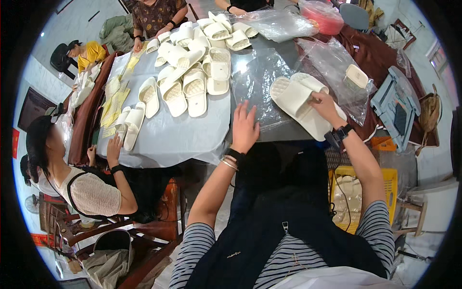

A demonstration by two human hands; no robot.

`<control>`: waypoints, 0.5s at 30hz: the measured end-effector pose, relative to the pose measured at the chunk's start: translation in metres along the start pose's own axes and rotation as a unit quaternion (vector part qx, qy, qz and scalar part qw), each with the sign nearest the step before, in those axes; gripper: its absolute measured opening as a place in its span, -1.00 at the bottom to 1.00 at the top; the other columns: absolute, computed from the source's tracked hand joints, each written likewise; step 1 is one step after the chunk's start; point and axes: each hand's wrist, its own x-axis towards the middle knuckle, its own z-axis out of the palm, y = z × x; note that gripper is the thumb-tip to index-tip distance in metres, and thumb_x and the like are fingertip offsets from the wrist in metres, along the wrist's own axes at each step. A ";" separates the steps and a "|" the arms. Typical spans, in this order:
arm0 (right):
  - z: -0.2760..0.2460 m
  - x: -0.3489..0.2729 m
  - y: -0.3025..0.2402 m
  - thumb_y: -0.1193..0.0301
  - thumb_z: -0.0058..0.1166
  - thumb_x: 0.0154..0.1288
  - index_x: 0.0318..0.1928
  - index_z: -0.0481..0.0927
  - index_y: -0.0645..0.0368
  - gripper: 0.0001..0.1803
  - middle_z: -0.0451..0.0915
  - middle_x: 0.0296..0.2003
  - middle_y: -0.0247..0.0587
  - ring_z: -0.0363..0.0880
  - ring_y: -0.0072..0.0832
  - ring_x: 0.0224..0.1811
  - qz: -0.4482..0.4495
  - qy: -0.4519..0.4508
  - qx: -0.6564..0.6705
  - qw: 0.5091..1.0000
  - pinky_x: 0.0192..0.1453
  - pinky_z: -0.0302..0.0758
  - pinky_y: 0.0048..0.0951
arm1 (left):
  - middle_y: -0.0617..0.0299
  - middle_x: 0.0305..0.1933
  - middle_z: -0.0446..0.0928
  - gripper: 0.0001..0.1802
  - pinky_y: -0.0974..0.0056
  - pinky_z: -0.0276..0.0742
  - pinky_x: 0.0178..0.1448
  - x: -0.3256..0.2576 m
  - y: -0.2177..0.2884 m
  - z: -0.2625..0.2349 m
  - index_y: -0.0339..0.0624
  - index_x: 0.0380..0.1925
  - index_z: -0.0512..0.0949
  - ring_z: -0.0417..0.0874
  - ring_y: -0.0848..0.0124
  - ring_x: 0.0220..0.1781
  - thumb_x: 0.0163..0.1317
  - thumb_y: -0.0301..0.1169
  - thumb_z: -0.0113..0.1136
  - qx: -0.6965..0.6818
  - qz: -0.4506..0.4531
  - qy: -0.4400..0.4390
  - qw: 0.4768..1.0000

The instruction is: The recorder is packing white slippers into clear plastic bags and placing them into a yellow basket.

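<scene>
In the head view, the person's right hand (323,107) has its fingers curled in on the strap of a pair of cream slippers (305,113), gripping it from the right side. The pair is at the right of the pile, near the front edge of the desk (281,134), one slipper partly covering the other. Their long axis runs aslant, from the upper left down to the lower right, where the near end comes close to the wristwatch (338,137).

The left hand (245,127) is spread, fingers apart and pointing away from the body, with nothing in its grasp. It is at the near left part of a flat clear bag (267,91); whether the fingertips press on the film I cannot tell. The bag lies between that hand and the slippers, so the pair is to the left hand's right and slightly farther off, while the right hand is already on it. The slippers overlap the bag's right side in this view.

Beyond the bag to the left is a heap of cream slippers (185,60). Another clear bag (332,58) lies crumpled behind the held pair, and a yellow crate (392,190) sits below the right forearm.
</scene>
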 end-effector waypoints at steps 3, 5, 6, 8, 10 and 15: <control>-0.019 -0.019 -0.024 0.61 0.10 0.02 -0.10 0.64 0.22 -0.65 0.66 -0.23 0.07 0.66 -0.40 -0.21 -0.004 0.017 0.040 0.999 -0.15 0.48 -0.41 | -0.16 0.13 0.50 -0.55 -0.01 0.36 0.33 0.000 -0.020 0.009 -0.30 0.08 0.47 0.47 -0.07 0.20 0.12 -0.55 0.18 -0.088 -0.023 -0.098 0.991; -0.029 -0.048 -0.036 0.69 0.02 0.02 -0.05 0.68 0.17 -0.56 0.68 -0.19 0.02 0.67 -0.40 -0.18 -0.056 0.017 0.113 0.992 -0.08 0.51 -0.41 | -0.06 -0.05 0.60 -0.77 0.09 0.50 0.17 0.005 -0.011 0.006 -0.25 -0.11 0.48 0.58 0.03 0.05 0.21 -0.57 0.08 -0.068 -0.040 -0.104 0.991; -0.029 -0.064 -0.034 0.70 0.02 0.03 -0.02 0.69 0.14 -0.53 0.69 -0.16 0.00 0.66 -0.41 -0.14 -0.075 -0.011 0.077 0.994 -0.03 0.51 -0.44 | -0.03 0.01 0.61 -0.88 0.10 0.57 0.06 0.008 -0.005 0.005 -0.25 -0.26 0.45 0.60 0.03 0.05 0.18 -0.56 0.10 -0.032 -0.083 -0.157 0.984; -0.029 -0.093 -0.060 0.73 0.04 0.04 0.00 0.70 0.12 -0.51 0.70 -0.11 -0.03 0.67 -0.40 -0.08 -0.087 -0.071 0.101 0.989 0.03 0.51 -0.47 | 0.00 0.05 0.60 -0.88 0.10 0.58 0.05 0.003 -0.009 0.005 -0.25 -0.29 0.44 0.60 0.04 0.05 0.14 -0.56 0.11 -0.041 -0.021 -0.105 0.993; -0.029 -0.112 -0.087 0.73 0.10 0.05 -0.05 0.72 0.12 -0.56 0.71 -0.15 -0.09 0.68 -0.37 -0.08 -0.110 -0.093 0.157 0.977 0.02 0.51 -0.49 | 0.12 0.20 0.54 -0.75 0.12 0.60 0.07 0.000 -0.001 0.005 -0.24 -0.22 0.52 0.58 0.09 0.10 0.03 -0.58 0.13 -0.035 0.065 -0.048 0.996; -0.007 -0.121 -0.050 0.68 0.08 0.02 -0.15 0.73 0.13 -0.64 0.66 -0.33 -0.08 0.65 -0.34 -0.27 -0.072 -0.100 0.131 0.984 -0.16 0.51 -0.43 | 0.22 0.29 0.48 -0.34 0.20 0.64 0.04 -0.004 0.010 0.008 -0.14 0.22 0.47 0.53 0.16 0.15 0.00 -0.65 0.09 -0.013 0.088 -0.034 0.995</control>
